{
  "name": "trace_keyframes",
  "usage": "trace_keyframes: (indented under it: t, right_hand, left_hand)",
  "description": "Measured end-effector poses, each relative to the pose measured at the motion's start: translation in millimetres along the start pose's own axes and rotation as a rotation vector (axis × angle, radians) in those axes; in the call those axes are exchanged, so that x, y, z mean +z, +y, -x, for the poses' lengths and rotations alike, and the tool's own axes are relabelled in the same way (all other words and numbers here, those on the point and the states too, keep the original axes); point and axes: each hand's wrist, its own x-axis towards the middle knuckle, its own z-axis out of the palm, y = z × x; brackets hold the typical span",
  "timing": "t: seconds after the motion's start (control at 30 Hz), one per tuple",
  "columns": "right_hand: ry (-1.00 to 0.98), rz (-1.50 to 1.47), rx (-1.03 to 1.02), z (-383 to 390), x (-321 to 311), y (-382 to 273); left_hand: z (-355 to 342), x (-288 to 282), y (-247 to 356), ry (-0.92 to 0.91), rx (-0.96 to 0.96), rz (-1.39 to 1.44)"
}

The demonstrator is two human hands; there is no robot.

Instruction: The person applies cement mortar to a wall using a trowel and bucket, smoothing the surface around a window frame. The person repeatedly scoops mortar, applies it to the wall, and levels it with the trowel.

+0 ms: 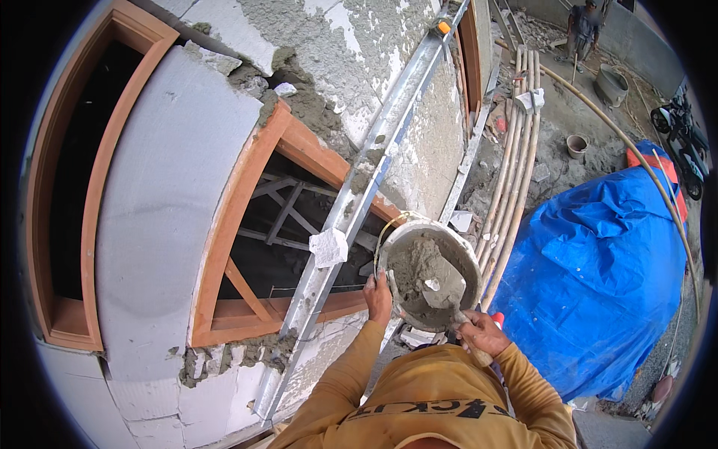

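In front of me is a white bucket (pixel 472 258) of wet grey mortar (pixel 416 262), its wire handle fallen to the left side. My left hand (pixel 379 297) is closed on the bucket's near left rim. My right hand (pixel 485 334) grips the wooden handle of a trowel (pixel 449 290). The trowel's blade lies in the bucket against the mortar, on the right side. A small pale lump sits on the mortar near the blade. Just left of the bucket, a long metal straightedge bar (pixel 364 166) slants up along the wall, with a white block piece (pixel 328 248) on it.
An orange-brown window frame (pixel 238 217) opens in the block wall (pixel 168 176) at left. Bamboo poles (pixel 516 165) run beside a blue tarpaulin (pixel 591 277) at right. Farther off are a small bucket (pixel 577 146), a large tub (pixel 612 84), a motorcycle (pixel 682 138) and another person (pixel 583 28).
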Motion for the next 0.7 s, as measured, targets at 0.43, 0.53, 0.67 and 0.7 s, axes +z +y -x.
trace_keyframes:
  t: [0.43,0.53,0.67,0.7]
  right_hand:
    - [0.735,-0.162,-1.018,-121,126,-229]
    - [0.879,-0.027,-1.156,-172,181,-272]
    - [0.628,0.159,-0.973,-200,247,-268]
    - [0.57,0.164,-0.911,-192,255,-265]
  left_hand:
    - [52,-50,-37,0.162,-0.139,0.275]
    - [60,-66,-46,0.148,-0.175,0.326]
    - [77,-81,-79,0.236,-0.216,0.372]
    - [79,-81,-82,0.235,-0.197,0.392]
